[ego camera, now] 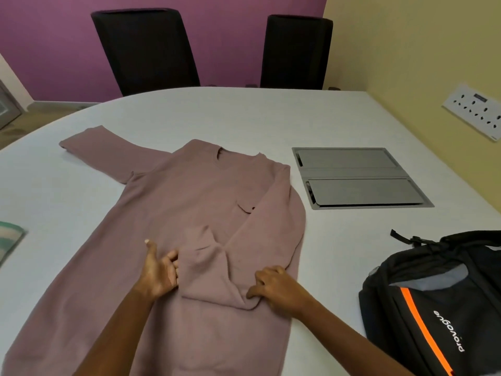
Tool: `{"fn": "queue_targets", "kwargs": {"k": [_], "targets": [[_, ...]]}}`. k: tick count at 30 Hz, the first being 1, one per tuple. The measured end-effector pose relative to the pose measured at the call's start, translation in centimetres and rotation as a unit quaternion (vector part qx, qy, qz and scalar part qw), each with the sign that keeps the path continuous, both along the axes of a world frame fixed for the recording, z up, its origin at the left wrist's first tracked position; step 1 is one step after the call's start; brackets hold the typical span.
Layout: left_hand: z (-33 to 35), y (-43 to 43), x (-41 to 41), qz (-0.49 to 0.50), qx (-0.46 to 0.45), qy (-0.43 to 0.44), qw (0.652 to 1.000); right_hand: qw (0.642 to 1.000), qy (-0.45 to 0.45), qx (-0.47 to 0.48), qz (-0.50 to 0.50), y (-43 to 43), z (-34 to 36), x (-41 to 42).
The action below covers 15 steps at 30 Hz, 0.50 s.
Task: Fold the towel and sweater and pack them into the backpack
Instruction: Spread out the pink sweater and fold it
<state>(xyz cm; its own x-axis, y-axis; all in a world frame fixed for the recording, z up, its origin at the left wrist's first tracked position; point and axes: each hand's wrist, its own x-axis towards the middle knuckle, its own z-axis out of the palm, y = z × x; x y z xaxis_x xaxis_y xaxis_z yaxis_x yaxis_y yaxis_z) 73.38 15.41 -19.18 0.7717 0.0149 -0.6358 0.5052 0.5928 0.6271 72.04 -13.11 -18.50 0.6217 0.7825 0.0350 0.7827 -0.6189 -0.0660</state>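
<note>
While the sweater (173,202) lies flat across the middle of the table (217,112), collar toward the top of the frame and hem running off the bottom edge, both hands work on its folded sleeve (208,267). That sleeve descends from the shoulder on the garment's right side, crosses the body diagonally and doubles back on itself just below centre frame. Left hand (160,272), lower centre: fingers curled against the left edge of the doubled sleeve, tips tucked into the cloth, thumb spread upward and free. Right hand (273,289), just to its right: fingers and thumb curled, pinching the sleeve's lower right corner. Other sleeve (95,147): stretched flat toward the upper left. Towel (9,237): striped, green-toned, only a corner visible at the left edge, well apart from the sweater. Backpack (433,308): black with an orange stripe, on the table at lower right, near the sweater but not touching; whether it is open cannot be told. Grey hatch (357,177): set into the tabletop right of the collar. Two dark chairs (146,50) stand beyond the table at top.
</note>
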Motion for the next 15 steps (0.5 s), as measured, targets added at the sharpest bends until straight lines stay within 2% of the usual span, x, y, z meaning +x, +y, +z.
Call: {"fn": "queue_targets", "kwargs": {"k": [3,6,9,12,15], "targets": [[1.2,0.2,-1.3,-0.108,0.087,0.012,0.99,0.998,-0.01,0.049,-0.047,0.2,-0.1,-1.0],[1.8,0.6,-2.3,-0.151,0.132,-0.025,0.979,0.985,0.026,0.125,-0.116,0.7,0.2,-1.8],[2.3,0.8,-3.2,-0.147,0.104,-0.065,0.981,0.976,0.081,0.117,-0.165,1.6,0.4,-2.9],[2.6,0.8,-4.2,-0.148,0.059,-0.062,0.985,0.952,0.211,0.073,-0.208,2.7,0.7,-4.5],[2.9,0.4,-5.2,-0.179,0.05,-0.033,0.982,0.95,0.219,0.081,-0.206,4.4,0.7,-5.9]]}}
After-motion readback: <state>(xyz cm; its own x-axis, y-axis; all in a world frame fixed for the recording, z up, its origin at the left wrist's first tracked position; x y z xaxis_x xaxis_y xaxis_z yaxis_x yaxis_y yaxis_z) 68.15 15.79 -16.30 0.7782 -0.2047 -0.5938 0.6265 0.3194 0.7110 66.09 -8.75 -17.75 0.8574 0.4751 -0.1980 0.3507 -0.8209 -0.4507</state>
